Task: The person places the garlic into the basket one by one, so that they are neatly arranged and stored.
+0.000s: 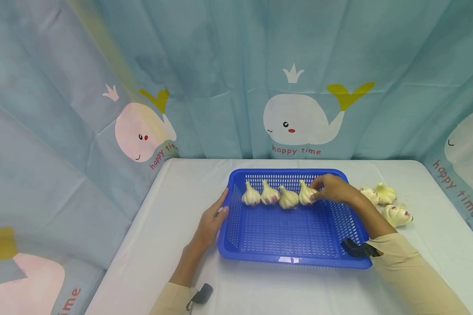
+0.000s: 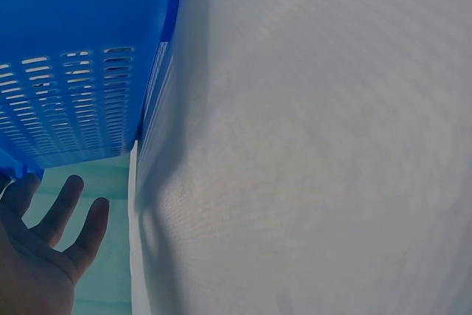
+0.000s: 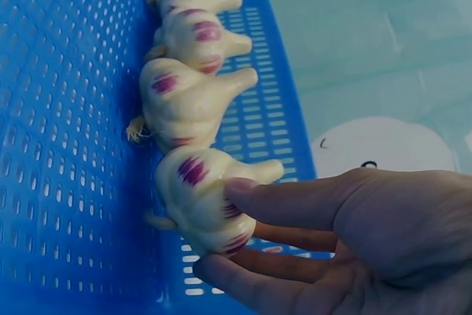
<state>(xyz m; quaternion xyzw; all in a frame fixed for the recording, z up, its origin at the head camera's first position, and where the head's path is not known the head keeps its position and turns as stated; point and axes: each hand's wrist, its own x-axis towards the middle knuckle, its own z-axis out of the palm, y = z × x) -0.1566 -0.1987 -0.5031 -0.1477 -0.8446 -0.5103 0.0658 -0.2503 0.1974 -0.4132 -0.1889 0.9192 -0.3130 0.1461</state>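
Note:
In the head view, a row of garlic bulbs [image 1: 270, 195] stands along the far wall of a blue plastic basket [image 1: 287, 258]. My right hand [image 1: 333, 189] pinches the rightmost garlic bulb [image 1: 306, 195] between thumb and fingers. Seen in the right wrist view, that bulb [image 3: 193, 189] is purple-streaked, its stem toward the perforated wall, and it touches the bulb [image 3: 184, 105] beside it. My left hand [image 1: 210, 222] rests against the basket's left rim. In the left wrist view its fingers [image 2: 88, 234] are spread and fairly straight, near the rim; its thumb is hidden there.
Three more garlic bulbs [image 1: 397, 215] lie in a cluster on the white tablecloth [image 1: 437, 253], right of the basket and beside my right forearm. Behind the table hangs a blue curtain [image 1: 228, 87] printed with whales. A dark strap device [image 1: 202, 293] sits on each wrist.

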